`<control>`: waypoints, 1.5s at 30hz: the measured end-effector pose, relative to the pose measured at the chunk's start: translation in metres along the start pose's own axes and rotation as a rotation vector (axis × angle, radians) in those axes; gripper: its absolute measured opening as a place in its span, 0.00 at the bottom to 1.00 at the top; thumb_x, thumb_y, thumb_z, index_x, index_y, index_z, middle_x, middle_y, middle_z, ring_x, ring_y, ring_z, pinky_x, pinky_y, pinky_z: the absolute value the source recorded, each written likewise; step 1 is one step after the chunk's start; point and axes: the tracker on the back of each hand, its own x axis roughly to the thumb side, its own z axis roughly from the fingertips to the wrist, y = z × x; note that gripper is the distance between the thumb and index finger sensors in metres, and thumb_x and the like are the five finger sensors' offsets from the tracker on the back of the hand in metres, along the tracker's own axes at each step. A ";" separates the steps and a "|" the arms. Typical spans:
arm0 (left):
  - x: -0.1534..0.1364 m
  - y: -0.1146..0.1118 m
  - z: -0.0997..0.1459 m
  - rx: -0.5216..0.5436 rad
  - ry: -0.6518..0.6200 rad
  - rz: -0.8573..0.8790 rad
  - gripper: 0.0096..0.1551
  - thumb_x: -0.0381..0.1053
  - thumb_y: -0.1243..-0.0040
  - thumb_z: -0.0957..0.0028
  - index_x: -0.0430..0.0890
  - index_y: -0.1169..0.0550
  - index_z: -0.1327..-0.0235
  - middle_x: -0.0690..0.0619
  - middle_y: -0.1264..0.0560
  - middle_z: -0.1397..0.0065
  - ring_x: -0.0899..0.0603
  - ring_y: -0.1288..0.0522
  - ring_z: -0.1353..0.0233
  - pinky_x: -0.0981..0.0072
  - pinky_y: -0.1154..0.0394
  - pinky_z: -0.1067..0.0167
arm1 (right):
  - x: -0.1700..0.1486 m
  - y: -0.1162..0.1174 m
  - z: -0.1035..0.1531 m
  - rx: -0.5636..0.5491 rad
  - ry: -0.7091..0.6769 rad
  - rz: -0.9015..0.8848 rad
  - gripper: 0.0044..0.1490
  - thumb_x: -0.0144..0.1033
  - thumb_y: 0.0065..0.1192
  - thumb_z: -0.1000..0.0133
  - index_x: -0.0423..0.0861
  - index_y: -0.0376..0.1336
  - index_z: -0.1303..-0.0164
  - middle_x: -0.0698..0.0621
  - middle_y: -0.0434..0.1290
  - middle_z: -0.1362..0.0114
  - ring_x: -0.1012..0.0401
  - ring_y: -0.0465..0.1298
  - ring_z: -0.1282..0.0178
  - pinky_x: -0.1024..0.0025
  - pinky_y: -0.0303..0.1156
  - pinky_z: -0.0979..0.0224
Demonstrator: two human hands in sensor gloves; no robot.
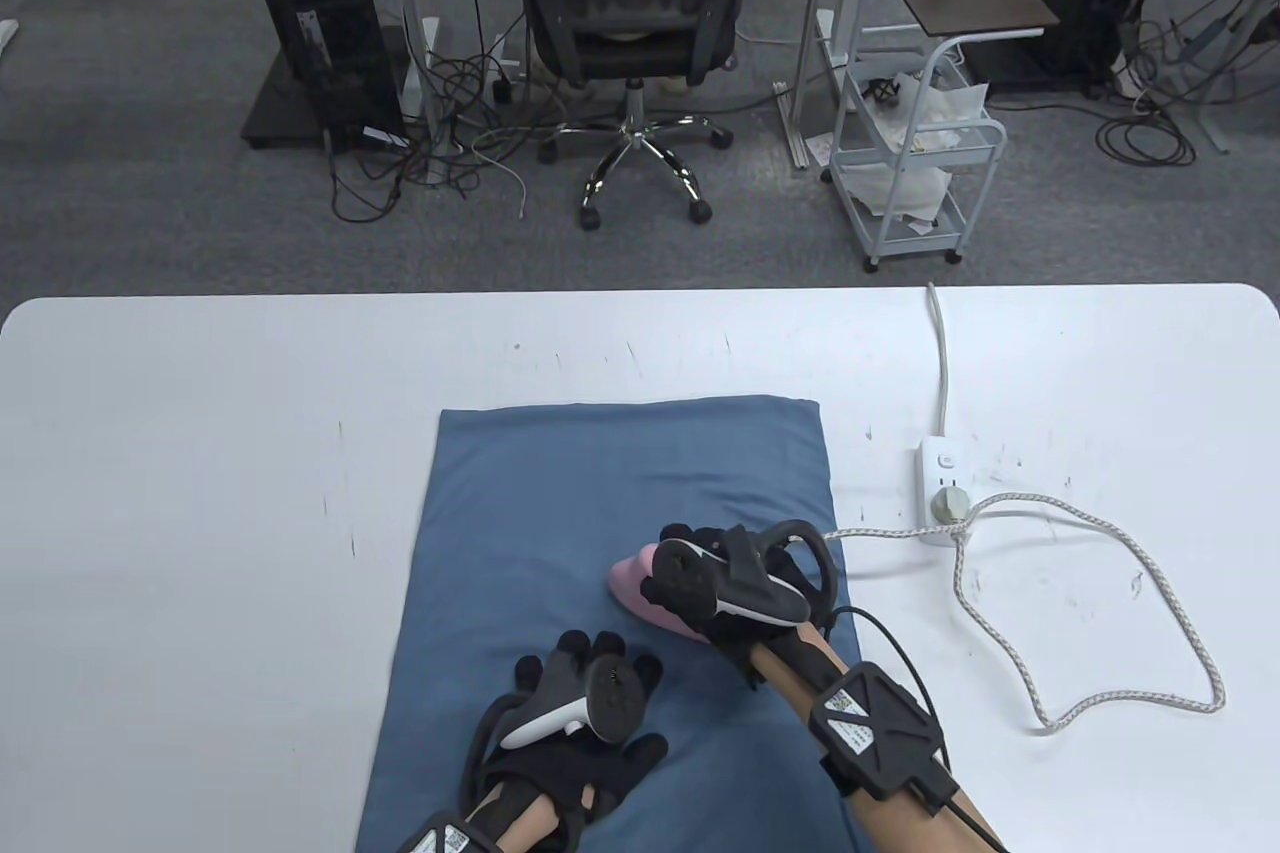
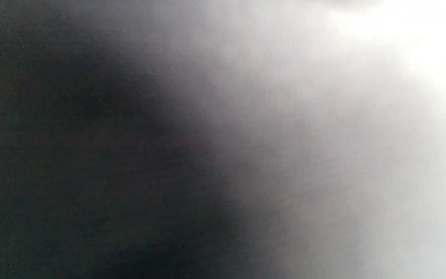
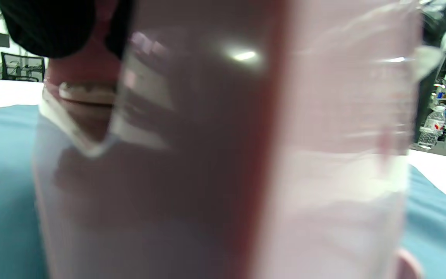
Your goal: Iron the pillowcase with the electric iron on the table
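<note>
A blue pillowcase [image 1: 600, 513] lies flat on the white table [image 1: 200, 453]. My right hand [image 1: 700, 583] grips the handle of a pink electric iron [image 1: 632, 585] that sits on the pillowcase's right half, nose toward the left. The iron's pink body [image 3: 223, 155] fills the right wrist view, with blue cloth [image 3: 2, 155] on both sides. My left hand [image 1: 585, 703] rests flat on the pillowcase near its front edge, fingers spread, left of the iron. The left wrist view is a dark blur with nothing to make out.
A white power strip [image 1: 945, 488] lies on the table right of the pillowcase, its cable running to the far edge. The iron's braided cord [image 1: 1150, 573] loops across the table's right side. Beyond the table stand an office chair [image 1: 630, 23] and a white cart [image 1: 915, 163].
</note>
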 end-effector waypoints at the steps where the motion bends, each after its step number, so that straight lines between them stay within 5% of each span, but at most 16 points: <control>1: 0.000 0.000 0.000 0.000 0.000 0.000 0.46 0.72 0.73 0.47 0.65 0.78 0.32 0.53 0.89 0.28 0.36 0.91 0.29 0.27 0.84 0.39 | 0.001 0.001 0.001 0.003 -0.003 0.001 0.38 0.62 0.59 0.51 0.47 0.67 0.38 0.59 0.81 0.61 0.68 0.81 0.71 0.64 0.84 0.50; 6: 0.000 0.000 0.000 0.000 -0.001 0.001 0.46 0.72 0.73 0.47 0.65 0.78 0.32 0.53 0.89 0.28 0.36 0.91 0.29 0.27 0.84 0.39 | 0.003 0.009 -0.013 0.021 0.017 -0.051 0.39 0.61 0.59 0.50 0.46 0.67 0.37 0.58 0.80 0.61 0.68 0.81 0.71 0.63 0.84 0.50; 16: 0.000 0.000 0.000 -0.002 0.000 -0.001 0.45 0.72 0.73 0.47 0.65 0.78 0.32 0.53 0.89 0.28 0.36 0.91 0.29 0.27 0.84 0.39 | -0.022 0.021 -0.098 0.012 0.250 -0.014 0.39 0.62 0.57 0.49 0.47 0.66 0.36 0.59 0.79 0.62 0.69 0.80 0.71 0.64 0.83 0.50; 21: -0.001 0.000 0.000 -0.001 0.000 -0.001 0.46 0.72 0.73 0.47 0.65 0.78 0.32 0.53 0.89 0.28 0.36 0.91 0.29 0.27 0.84 0.39 | -0.023 0.017 -0.093 0.013 0.184 -0.076 0.39 0.62 0.58 0.50 0.47 0.65 0.36 0.58 0.80 0.61 0.68 0.80 0.70 0.64 0.83 0.49; 27: -0.001 0.000 -0.001 -0.001 0.000 -0.001 0.46 0.72 0.73 0.47 0.65 0.78 0.32 0.53 0.89 0.28 0.36 0.91 0.29 0.27 0.84 0.39 | 0.006 0.006 -0.049 -0.054 -0.010 -0.083 0.39 0.62 0.59 0.50 0.47 0.66 0.37 0.59 0.80 0.61 0.68 0.81 0.70 0.63 0.84 0.49; 32: -0.001 0.001 -0.001 0.000 -0.001 -0.002 0.46 0.72 0.73 0.47 0.65 0.78 0.32 0.53 0.89 0.28 0.36 0.91 0.29 0.27 0.84 0.39 | 0.023 0.004 -0.036 0.010 -0.099 -0.049 0.39 0.62 0.59 0.50 0.47 0.66 0.36 0.58 0.81 0.60 0.67 0.81 0.69 0.63 0.83 0.48; 39: 0.000 0.001 0.000 -0.001 -0.003 -0.001 0.46 0.72 0.73 0.47 0.65 0.78 0.32 0.53 0.89 0.28 0.36 0.91 0.29 0.27 0.84 0.39 | 0.034 0.012 -0.066 0.001 -0.104 -0.040 0.39 0.61 0.58 0.50 0.47 0.65 0.36 0.58 0.80 0.61 0.68 0.80 0.70 0.63 0.83 0.48; 45: 0.000 0.001 0.000 -0.002 -0.004 -0.001 0.46 0.72 0.73 0.47 0.65 0.78 0.32 0.53 0.89 0.28 0.36 0.91 0.29 0.27 0.84 0.39 | 0.030 0.018 -0.113 -0.001 0.054 -0.041 0.40 0.62 0.58 0.50 0.47 0.65 0.35 0.58 0.79 0.61 0.68 0.80 0.70 0.63 0.83 0.48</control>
